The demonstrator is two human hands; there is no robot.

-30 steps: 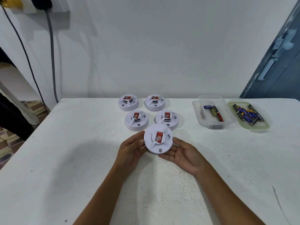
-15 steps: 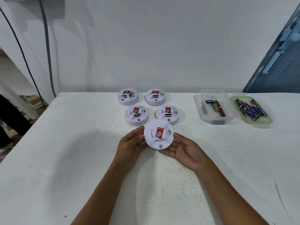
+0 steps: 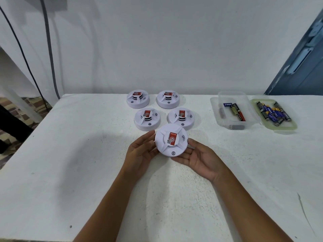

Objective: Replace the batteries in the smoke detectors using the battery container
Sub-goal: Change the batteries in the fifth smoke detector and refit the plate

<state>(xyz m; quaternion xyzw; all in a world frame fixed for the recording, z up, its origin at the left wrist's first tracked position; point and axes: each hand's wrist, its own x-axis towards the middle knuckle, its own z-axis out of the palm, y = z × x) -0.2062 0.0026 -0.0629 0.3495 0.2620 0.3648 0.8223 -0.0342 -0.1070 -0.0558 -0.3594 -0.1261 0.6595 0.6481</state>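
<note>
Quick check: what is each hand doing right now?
Left hand: holds the smoke detector at its left edge.
Right hand: cradles the same detector from below right.

I see bare table (image 3: 70, 154) left and near; four detectors (image 3: 164, 109) crowd just behind, battery container (image 3: 232, 110) and lid (image 3: 274, 113) far right.
</note>
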